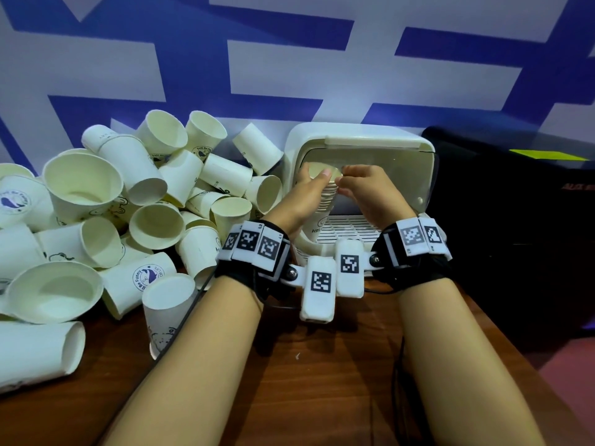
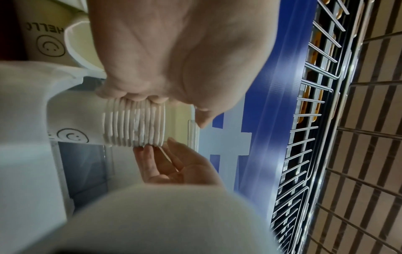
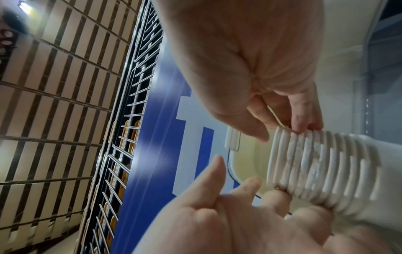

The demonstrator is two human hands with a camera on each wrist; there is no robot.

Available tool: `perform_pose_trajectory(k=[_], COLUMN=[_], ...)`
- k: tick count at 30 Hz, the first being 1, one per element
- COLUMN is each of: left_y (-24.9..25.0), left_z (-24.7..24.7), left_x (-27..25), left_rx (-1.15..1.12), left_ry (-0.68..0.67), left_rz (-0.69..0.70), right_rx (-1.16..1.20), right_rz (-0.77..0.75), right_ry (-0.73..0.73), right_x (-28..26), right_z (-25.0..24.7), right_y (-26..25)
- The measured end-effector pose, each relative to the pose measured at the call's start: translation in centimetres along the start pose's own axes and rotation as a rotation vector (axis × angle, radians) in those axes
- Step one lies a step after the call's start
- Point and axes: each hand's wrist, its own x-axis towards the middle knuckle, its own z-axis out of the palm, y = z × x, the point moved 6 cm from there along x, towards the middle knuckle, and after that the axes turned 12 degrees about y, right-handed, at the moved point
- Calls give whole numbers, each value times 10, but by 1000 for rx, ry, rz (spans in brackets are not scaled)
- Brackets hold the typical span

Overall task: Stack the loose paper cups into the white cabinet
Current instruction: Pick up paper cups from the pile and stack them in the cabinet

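A stack of nested paper cups (image 1: 325, 201) stands tilted in the mouth of the white cabinet (image 1: 354, 133), whose clear lid is raised. My left hand (image 1: 306, 197) grips the stack just under its rims. My right hand (image 1: 357, 188) touches the rims with its fingertips from the other side. In the left wrist view my left hand's fingers (image 2: 135, 98) curl over the stack (image 2: 135, 125), and the right hand (image 2: 165, 165) touches it from below. The right wrist view shows my right hand's fingertips (image 3: 304, 126) on the ribbed rims of the stack (image 3: 315, 163), thumb apart.
A big pile of loose paper cups (image 1: 145, 204) covers the left of the wooden table (image 1: 322, 365), reaching the cabinet's left side. A white slatted rack (image 1: 347, 226) lies on the cabinet floor. A black case (image 1: 515, 204) stands to the right. A blue-and-white wall is behind.
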Motion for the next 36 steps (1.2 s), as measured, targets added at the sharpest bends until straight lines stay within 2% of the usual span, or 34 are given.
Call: perform_pose_trajectory(k=[3, 7, 11, 23, 29, 32, 36], left_y=[-4, -19, -2, 0, 4, 10, 27], left_z=[-2, 5, 4, 4, -2, -7, -25], left_x=[2, 11, -1, -8, -9, -13, -25], left_rx=[-90, -95, -101, 38, 97, 131, 329], left_ry=[11, -43, -57, -67, -122, -153, -218], left_rz=[-4, -43, -4, -29, -28, -22, -18], right_rx=[-31, -58, -34, -13, 0, -76, -316], right_rz=[-19, -26, -2, 17, 31, 36, -36], right_ry=[5, -17, -67, -313, -337, -324, -264], right_x=[1, 4, 2, -23, -23, -21, -21], right_z=[2, 2, 4, 27, 27, 25, 19], right_y=[0, 2, 3, 3, 3, 4, -7])
